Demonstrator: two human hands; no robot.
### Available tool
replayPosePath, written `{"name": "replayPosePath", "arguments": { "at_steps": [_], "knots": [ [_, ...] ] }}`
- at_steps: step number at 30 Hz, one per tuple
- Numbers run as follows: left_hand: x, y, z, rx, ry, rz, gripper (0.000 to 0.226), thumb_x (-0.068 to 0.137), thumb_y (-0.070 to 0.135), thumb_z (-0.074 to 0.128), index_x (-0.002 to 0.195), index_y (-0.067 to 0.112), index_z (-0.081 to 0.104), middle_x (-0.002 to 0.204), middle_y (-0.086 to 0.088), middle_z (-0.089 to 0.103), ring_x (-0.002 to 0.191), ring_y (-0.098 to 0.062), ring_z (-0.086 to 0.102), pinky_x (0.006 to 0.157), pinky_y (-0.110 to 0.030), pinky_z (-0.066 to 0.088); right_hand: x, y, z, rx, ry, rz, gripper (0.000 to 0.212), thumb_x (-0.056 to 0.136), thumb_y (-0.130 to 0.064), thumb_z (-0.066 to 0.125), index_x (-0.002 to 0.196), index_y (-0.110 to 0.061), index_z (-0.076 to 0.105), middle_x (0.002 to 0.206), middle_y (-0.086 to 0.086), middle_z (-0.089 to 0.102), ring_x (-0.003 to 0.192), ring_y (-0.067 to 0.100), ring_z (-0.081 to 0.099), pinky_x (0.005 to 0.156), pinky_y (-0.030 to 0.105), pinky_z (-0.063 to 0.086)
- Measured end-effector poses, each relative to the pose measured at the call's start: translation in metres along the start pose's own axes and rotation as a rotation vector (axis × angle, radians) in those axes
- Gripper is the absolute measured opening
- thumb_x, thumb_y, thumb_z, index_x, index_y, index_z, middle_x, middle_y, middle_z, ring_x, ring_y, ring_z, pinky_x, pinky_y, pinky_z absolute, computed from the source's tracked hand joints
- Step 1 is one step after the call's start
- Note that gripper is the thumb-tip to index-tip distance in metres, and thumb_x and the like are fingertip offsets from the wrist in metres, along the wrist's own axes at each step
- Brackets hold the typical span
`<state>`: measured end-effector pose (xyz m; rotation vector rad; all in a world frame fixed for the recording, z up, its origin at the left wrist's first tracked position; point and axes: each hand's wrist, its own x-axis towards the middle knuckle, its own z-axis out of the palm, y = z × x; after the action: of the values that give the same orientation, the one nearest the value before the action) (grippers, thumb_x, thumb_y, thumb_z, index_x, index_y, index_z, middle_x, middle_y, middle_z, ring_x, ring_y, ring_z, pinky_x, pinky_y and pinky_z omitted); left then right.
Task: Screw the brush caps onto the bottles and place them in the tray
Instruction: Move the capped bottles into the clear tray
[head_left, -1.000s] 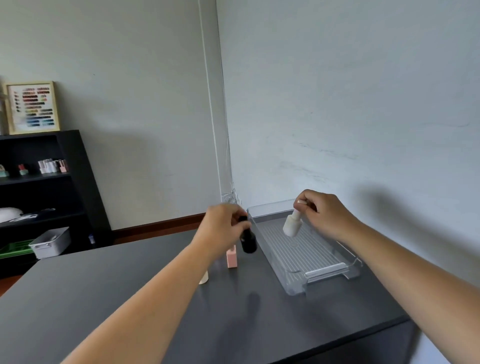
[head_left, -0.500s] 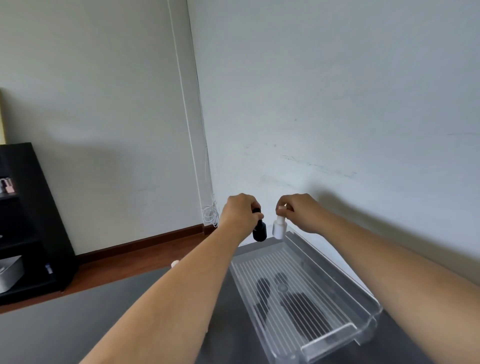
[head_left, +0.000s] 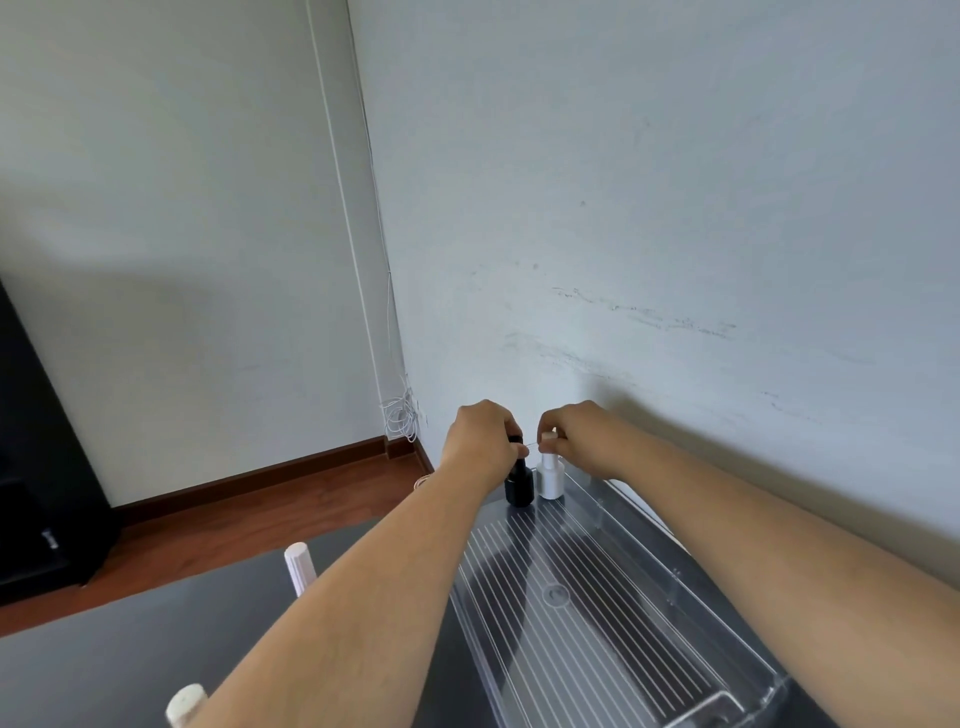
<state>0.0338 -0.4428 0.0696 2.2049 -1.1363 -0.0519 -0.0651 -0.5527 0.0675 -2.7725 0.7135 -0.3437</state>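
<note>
Where our left forearm crossed the table (head_left: 104, 649): cream cap (head_left: 184, 701) cut by the frame edge; white ribbed cap (head_left: 300, 566) upright, base hidden.
Left hand (head_left: 483, 441): we gripped a dark cap, mostly hidden by fingers.
Black bottle (head_left: 519, 486): upright, axis vertical, at the far end of the tray (head_left: 597, 649).
White bottle (head_left: 550, 478): upright, just beside it.
Right hand (head_left: 576, 441): we pinched its white cap.
Tray: clear, lengthwise away from us, near corner cut off.
</note>
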Motion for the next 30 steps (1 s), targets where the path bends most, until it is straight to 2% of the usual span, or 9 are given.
{"name": "replayPosePath", "arguments": {
  "at_steps": [6,11,16,20,22,25,30],
  "knots": [
    [-0.003,-0.001,0.003,-0.025,-0.004,-0.011,0.023,0.075,0.01,0.074,0.098,0.008,0.07,0.101,-0.008,0.07,0.093,-0.022,0.064,0.084,-0.033,0.053,-0.005,0.003,0.001,0.026,0.013,0.015,0.024,0.093,-0.025,0.055,0.114,-0.017,0.061,0.111,0.008,0.064,0.085,0.02,0.055,0.073,0.03,0.045],
    [-0.007,0.004,-0.018,0.034,0.014,-0.006,0.026,0.078,0.011,0.073,0.103,0.008,0.067,0.105,-0.009,0.067,0.096,-0.024,0.063,0.087,-0.035,0.052,-0.017,-0.001,-0.014,0.038,0.024,0.016,0.031,0.094,-0.025,0.055,0.123,-0.016,0.055,0.111,0.009,0.062,0.084,0.017,0.051,0.072,0.027,0.038],
    [-0.026,0.005,-0.067,0.058,0.093,0.022,0.023,0.076,0.011,0.075,0.099,0.009,0.069,0.098,-0.007,0.07,0.092,-0.021,0.064,0.085,-0.031,0.051,-0.039,-0.025,-0.033,0.091,0.094,-0.057,0.028,0.093,-0.023,0.056,0.12,-0.018,0.057,0.093,-0.003,0.057,0.086,0.015,0.054,0.073,0.025,0.037],
    [-0.056,-0.011,-0.112,0.103,0.115,0.032,0.023,0.073,0.016,0.077,0.095,0.011,0.07,0.092,-0.003,0.069,0.085,-0.017,0.063,0.081,-0.027,0.05,-0.063,-0.063,-0.04,0.182,0.112,-0.157,0.021,0.089,-0.027,0.06,0.109,-0.02,0.063,0.078,-0.011,0.057,0.075,0.008,0.055,0.063,0.019,0.038],
    [-0.076,-0.023,-0.13,0.137,0.107,0.036,0.025,0.072,0.02,0.078,0.094,0.012,0.071,0.09,-0.002,0.069,0.082,-0.015,0.062,0.08,-0.027,0.05,-0.077,-0.087,-0.039,0.231,0.097,-0.206,0.018,0.087,-0.031,0.062,0.103,-0.023,0.065,0.075,-0.013,0.057,0.072,0.002,0.055,0.061,0.018,0.037],
    [-0.105,-0.044,-0.148,0.183,0.064,0.021,0.028,0.07,0.025,0.079,0.095,0.013,0.071,0.089,-0.001,0.069,0.085,-0.016,0.063,0.082,-0.028,0.05,-0.096,-0.121,-0.031,0.28,0.014,-0.276,0.015,0.083,-0.038,0.065,0.095,-0.029,0.067,0.075,-0.012,0.06,0.071,0.002,0.056,0.061,0.019,0.039],
    [-0.147,-0.08,-0.157,0.159,-0.03,-0.045,0.034,0.069,0.03,0.08,0.097,0.014,0.07,0.088,0.002,0.065,0.081,-0.013,0.06,0.077,-0.023,0.047,-0.118,-0.163,-0.005,0.245,-0.15,-0.321,0.03,0.079,-0.047,0.066,0.102,-0.028,0.066,0.078,-0.011,0.058,0.071,0.005,0.055,0.063,0.02,0.041]
  ]
}}
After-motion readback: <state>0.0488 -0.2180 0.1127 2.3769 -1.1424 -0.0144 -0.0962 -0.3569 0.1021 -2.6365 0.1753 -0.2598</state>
